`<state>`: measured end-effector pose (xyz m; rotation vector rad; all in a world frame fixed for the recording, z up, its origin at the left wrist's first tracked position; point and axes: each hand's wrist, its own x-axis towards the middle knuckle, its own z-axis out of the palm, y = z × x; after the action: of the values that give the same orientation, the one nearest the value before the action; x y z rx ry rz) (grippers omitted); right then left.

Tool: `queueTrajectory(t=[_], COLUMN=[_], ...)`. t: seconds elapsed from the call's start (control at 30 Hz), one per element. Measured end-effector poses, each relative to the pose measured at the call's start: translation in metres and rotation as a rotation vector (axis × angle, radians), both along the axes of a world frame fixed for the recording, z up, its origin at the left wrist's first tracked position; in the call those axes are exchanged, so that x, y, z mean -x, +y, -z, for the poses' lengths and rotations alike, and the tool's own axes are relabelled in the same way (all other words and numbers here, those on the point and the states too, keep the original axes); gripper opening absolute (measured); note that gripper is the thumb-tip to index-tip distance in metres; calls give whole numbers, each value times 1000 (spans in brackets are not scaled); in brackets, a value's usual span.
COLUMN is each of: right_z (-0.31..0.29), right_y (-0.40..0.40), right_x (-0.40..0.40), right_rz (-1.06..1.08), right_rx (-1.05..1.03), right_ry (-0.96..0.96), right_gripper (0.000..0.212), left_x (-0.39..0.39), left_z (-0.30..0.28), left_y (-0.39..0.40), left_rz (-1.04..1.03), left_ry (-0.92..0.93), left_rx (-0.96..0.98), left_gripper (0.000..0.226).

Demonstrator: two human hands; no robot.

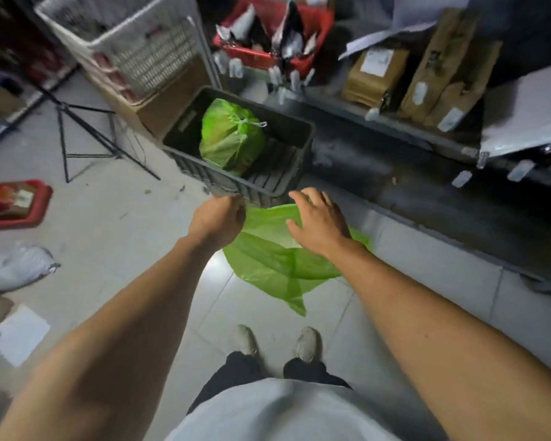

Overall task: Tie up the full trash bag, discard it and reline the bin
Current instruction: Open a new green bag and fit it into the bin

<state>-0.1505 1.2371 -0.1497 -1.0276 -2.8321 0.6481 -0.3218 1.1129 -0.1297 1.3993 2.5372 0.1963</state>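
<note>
A tied, full green trash bag (231, 138) with a white drawstring knot lies inside a dark grey plastic crate (299, 128) on the floor ahead. Between my hands hangs an empty green bag (268, 256), spread out over the tiles. My left hand (218, 218) grips the bag's top edge with curled fingers. My right hand (318, 221) is over the bag's other side, fingers spread and relaxed; whether it holds the plastic is hidden. No bin is in view apart from the crate.
A black tripod stand (86, 138) and a white wire cart (134, 49) stand at the left. A red basket (13, 202) sits on the floor far left. A low shelf with brown parcels (427, 74) runs along the right. My shoes (277, 342) are below.
</note>
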Motion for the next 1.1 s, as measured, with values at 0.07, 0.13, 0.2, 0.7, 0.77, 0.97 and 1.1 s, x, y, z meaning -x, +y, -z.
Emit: queueTrajectory(t=[0.07, 0.13, 0.2, 0.7, 0.77, 0.97, 1.1], right_z=[-17, -33, -48, -112, -114, -117, -114], right_y=[-12, -27, -47, -289, -322, -420, -484], right_x=[20, 42, 64, 120, 118, 113, 109], right_rz=[-94, -184, -285, -808, -870, -1068, -1178], right_rx=[-38, -63, -77, -170, -179, -227, -223], right_ry=[11, 31, 49, 142, 153, 148, 160], right_gripper=[57, 56, 57, 55, 55, 59, 60], left_x=[11, 23, 33, -15, -31, -78, -109], left_z=[-17, -31, -43, -101, -102, -103, -107], left_y=[-34, -71, -110, -397, -431, -536, -597], left_rz=[-103, -210, -307, -827, -880, -1048, -1170], left_ry=[9, 21, 44, 125, 125, 127, 134], left_rx=[-7, -42, -58, -190, -185, -148, -158], left_gripper=[20, 20, 21, 21, 20, 21, 20])
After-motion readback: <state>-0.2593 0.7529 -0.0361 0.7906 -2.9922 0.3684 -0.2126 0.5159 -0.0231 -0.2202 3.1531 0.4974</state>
